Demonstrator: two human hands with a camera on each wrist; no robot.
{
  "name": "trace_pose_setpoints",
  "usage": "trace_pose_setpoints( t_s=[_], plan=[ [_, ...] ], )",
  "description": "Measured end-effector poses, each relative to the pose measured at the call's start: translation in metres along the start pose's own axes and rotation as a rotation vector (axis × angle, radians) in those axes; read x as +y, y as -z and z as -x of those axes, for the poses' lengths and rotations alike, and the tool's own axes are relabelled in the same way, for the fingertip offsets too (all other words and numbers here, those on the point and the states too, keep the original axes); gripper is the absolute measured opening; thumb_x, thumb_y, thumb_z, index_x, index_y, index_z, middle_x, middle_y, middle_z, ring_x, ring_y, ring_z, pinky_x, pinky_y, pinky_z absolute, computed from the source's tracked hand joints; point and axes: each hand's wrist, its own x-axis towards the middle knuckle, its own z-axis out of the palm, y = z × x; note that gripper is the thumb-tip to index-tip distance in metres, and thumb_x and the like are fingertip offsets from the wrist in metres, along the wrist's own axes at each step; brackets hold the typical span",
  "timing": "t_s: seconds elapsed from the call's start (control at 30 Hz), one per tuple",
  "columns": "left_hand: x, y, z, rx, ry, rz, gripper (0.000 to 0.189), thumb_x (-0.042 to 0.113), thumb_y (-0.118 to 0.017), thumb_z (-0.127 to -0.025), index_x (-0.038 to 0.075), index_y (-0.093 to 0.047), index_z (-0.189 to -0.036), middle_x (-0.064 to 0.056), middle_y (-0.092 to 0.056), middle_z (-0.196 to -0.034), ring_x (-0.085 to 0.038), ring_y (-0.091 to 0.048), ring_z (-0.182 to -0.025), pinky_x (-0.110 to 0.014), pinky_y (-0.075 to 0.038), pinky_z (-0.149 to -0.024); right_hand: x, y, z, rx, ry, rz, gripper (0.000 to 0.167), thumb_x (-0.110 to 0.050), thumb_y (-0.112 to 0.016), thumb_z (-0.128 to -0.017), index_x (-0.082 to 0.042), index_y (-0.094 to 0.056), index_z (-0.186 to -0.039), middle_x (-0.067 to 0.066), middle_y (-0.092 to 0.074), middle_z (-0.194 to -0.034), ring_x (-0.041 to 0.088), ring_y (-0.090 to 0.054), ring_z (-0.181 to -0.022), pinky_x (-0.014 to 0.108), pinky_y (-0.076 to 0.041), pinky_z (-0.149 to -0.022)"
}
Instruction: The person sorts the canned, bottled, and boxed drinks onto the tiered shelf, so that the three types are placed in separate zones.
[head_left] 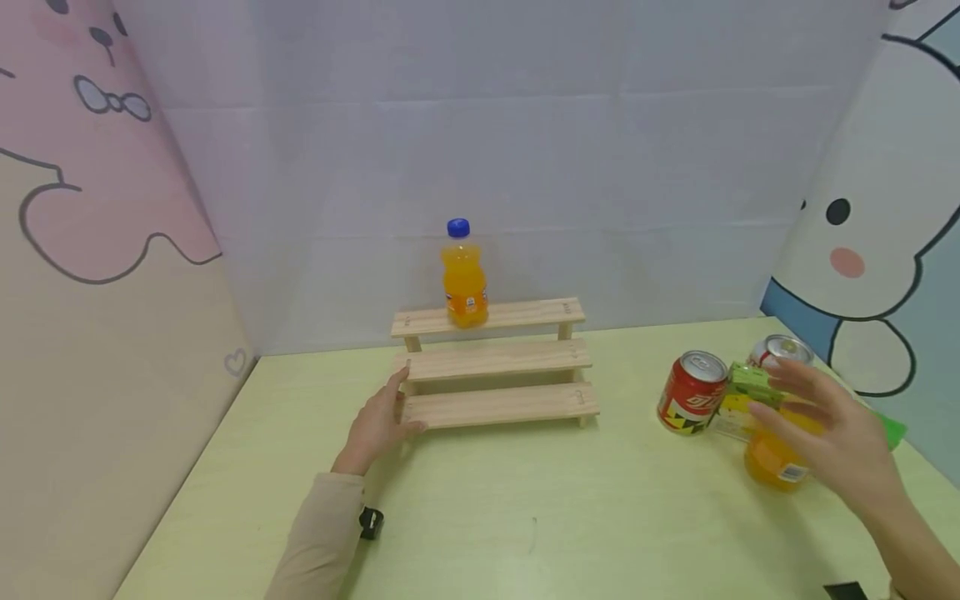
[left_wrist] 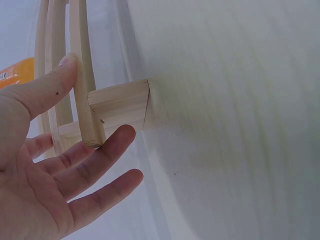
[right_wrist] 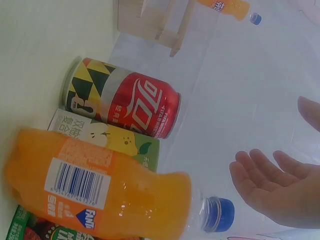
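A three-step light wooden rack (head_left: 495, 405) stands at the middle of the table. At its left end is my left hand (head_left: 377, 427); in the left wrist view the thumb (left_wrist: 55, 82) lies against a plank and the other fingers extend loosely past its end. An orange soda bottle with a blue cap (head_left: 465, 283) stands on the top step. Over at the right, my right hand (head_left: 843, 437) hovers with parted fingers near a second orange soda bottle (right_wrist: 135, 192). The right wrist view shows a gap between that hand and the bottle's blue cap.
Beside the second bottle are a red soda can (head_left: 693, 393), a yellow-green drink carton (head_left: 750, 382) and another can (head_left: 783, 348). A green package with fruit pictures (right_wrist: 30, 225) lies partly hidden behind the bottle. A white backdrop (head_left: 600, 167) and printed side panels enclose the table.
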Motion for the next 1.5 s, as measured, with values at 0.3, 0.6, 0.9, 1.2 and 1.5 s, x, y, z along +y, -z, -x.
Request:
trace_pose_setpoints(
  t_s=[0.3, 0.6, 0.9, 1.2, 1.5],
  plan=[
    [0.002, 0.0, 0.0, 0.001, -0.005, -0.003, 0.09, 0.019, -0.078, -0.072, 0.007, -0.024, -0.143, -0.023, -0.055, -0.116, -0.036, -0.056, -0.096, -0.046, -0.047, -0.073, 0.012, 0.011, 0.008, 0.101, -0.074, 0.064, 0.059, -0.024, -0.064, -0.086, -0.005, -0.039, -0.136, 0.019, -0.049, -0.126, -0.017, -0.035, -0.09, -0.002, -0.031, -0.065],
    [0.002, 0.0, 0.0, 0.001, 0.003, -0.009, 0.091, 0.019, -0.078, -0.072, 0.008, -0.023, -0.143, -0.023, -0.054, -0.116, -0.037, -0.055, -0.098, -0.048, -0.047, -0.075, 0.016, 0.019, 0.014, 0.115, -0.316, 0.064, 0.066, -0.031, -0.052, -0.092, -0.004, -0.021, -0.144, 0.029, -0.025, -0.142, 0.052, -0.033, -0.111, 0.065, -0.033, -0.083],
    [0.005, 0.003, 0.002, 0.0, 0.011, -0.003, 0.09, 0.017, -0.077, -0.073, 0.007, -0.023, -0.143, -0.024, -0.054, -0.116, -0.038, -0.055, -0.098, -0.049, -0.046, -0.076, 0.023, 0.019, 0.012, 0.136, -0.455, 0.073, 0.072, -0.035, -0.051, -0.091, -0.003, -0.015, -0.145, 0.03, -0.017, -0.143, 0.055, -0.025, -0.12, 0.064, -0.03, -0.088],
    [0.004, 0.001, 0.0, 0.003, 0.008, -0.012, 0.09, 0.019, -0.077, -0.072, 0.007, -0.024, -0.143, -0.023, -0.055, -0.116, -0.036, -0.056, -0.096, -0.047, -0.047, -0.076, 0.046, 0.01, 0.011, 0.112, -0.386, 0.094, 0.073, -0.036, -0.059, -0.087, -0.001, -0.026, -0.141, 0.032, -0.036, -0.132, 0.046, -0.041, -0.103, 0.003, -0.037, -0.056],
    [0.002, 0.0, 0.0, -0.006, 0.013, 0.0, 0.09, 0.018, -0.077, -0.073, 0.008, -0.023, -0.143, -0.023, -0.054, -0.117, -0.037, -0.055, -0.098, -0.049, -0.046, -0.077, 0.058, 0.001, 0.01, 0.087, -0.387, 0.069, 0.07, -0.04, -0.061, -0.084, 0.003, -0.037, -0.133, 0.025, -0.052, -0.112, -0.005, -0.039, -0.068, 0.01, -0.039, -0.051]
  ],
)
